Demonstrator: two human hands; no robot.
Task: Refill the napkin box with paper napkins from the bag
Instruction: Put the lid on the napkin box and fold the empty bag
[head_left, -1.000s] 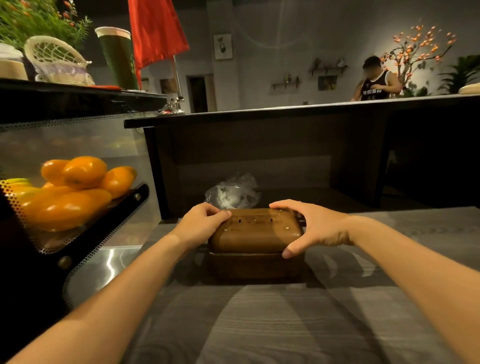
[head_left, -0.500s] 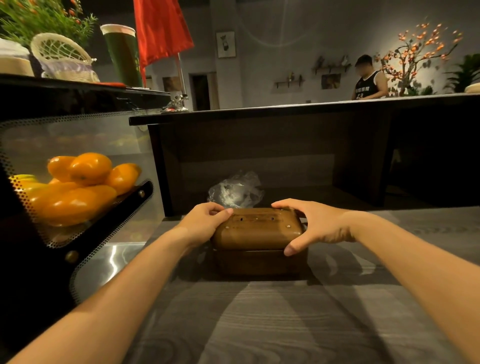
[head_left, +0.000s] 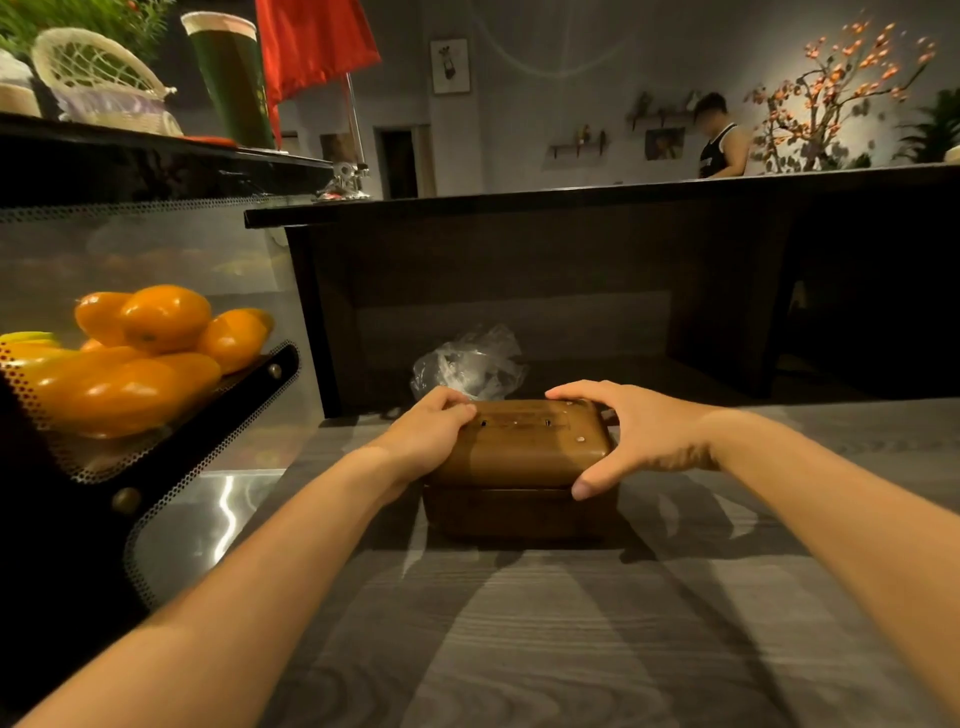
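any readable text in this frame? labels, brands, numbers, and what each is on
None can be read.
Green cup on the display case: dark print on its side, too blurred to read.
Person's black tank top behind the counter: pale marks on the chest, too small to read.
Framed picture on the far wall: a figure, no legible words.
Brown napkin box, held by the left hand and right hand: no lettering visible on the lid.
Plastic bag behind the box: no print visible.

Both forearms are bare, no sleeves, and the left hand and right hand wear nothing
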